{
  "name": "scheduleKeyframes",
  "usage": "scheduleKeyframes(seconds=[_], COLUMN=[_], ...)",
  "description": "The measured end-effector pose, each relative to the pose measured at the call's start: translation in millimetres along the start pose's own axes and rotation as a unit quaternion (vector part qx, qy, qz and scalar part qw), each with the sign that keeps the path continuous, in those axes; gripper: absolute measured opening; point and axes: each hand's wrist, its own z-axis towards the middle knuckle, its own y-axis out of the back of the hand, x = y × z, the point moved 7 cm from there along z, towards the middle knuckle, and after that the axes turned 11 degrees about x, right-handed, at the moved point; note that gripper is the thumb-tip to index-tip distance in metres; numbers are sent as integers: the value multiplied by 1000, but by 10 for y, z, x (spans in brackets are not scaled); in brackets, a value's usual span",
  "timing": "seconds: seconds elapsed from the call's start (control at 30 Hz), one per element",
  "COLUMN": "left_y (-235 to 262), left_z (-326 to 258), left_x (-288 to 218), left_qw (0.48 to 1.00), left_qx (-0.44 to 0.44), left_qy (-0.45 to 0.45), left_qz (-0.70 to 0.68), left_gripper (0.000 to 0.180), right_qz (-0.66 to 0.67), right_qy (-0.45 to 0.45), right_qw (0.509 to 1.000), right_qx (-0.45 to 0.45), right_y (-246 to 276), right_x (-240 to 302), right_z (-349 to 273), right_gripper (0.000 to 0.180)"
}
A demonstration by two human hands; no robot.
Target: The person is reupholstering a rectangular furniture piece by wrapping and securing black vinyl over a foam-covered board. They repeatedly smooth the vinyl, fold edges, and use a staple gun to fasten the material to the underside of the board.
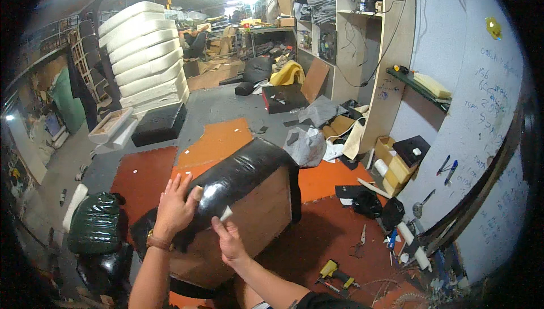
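Note:
A padded panel (238, 181) wrapped in glossy black leatherette rests tilted on the workbench, its bare plywood underside (258, 215) facing me. My left hand (174, 207) lies flat with spread fingers on the black covering at the panel's left edge. My right hand (228, 240) pinches a small white piece (226, 213) at the edge where the covering folds over the plywood.
Orange and red sheets (218, 142) cover the bench. A green quilted cushion (95, 222) lies at the left. Scissors (359, 245) and a yellow staple gun (334, 272) lie at the right. Foam slabs (146, 54) are stacked behind. Shelving (362, 37) stands at the right.

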Motion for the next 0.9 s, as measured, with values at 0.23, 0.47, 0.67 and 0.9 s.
scheduleKeyframes(seconds=[0.23, 0.47, 0.67, 0.9], left_y=[-202, -317, -328, -320], left_z=[-133, -87, -63, -48], left_x=[-24, -125, -32, 34], left_qw=[977, 969, 967, 963], left_qx=[-27, -46, -53, -66], left_qy=[44, 25, 20, 15], left_qz=[205, 240, 248, 260], left_gripper=[101, 96, 97, 90], right_qz=[-16, -506, -651, -686], right_qy=[-58, -204, -292, -620], right_qw=[998, 838, 562, 314], right_qx=[17, -9, -418, -216], right_y=[-6, 1229, 4341, 3957], right_x=[-55, 730, 1442, 1440], right_z=[-8, -361, -2810, -3460], right_gripper=[27, 48, 60, 105])
